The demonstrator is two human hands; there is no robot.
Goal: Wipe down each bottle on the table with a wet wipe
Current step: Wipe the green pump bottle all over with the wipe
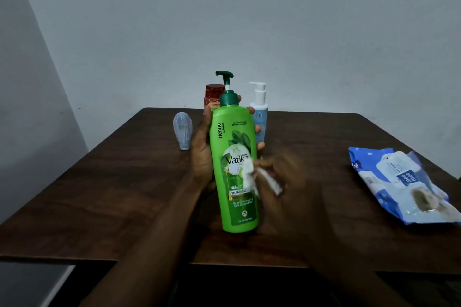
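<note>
- One green shampoo bottle [233,164] stands nearly upright between my two hands, lifted above the middle of the table [99,194], pump head uppermost.
- My left hand [202,154] wraps the bottle from behind its left side; fingertips show round its right edge, so the grip is closed on the bottle.
- My right hand [279,177], blurred, pinches a white wet wipe [252,177] against the bottle's front label, fingers closed on the wipe.
- Three other containers stand toward the far edge of the table: one red-capped bottle [213,97] behind the green one, one pale blue pump bottle [260,112] just beside it to the right, and one translucent bottle [182,131] resting on its cap toward the far-left corner.
- One blue wet-wipe pack [399,187] lies flat near the right edge, well apart from both hands.
- Count in view: four bottles, one wipe, one pack, two hands.
</note>
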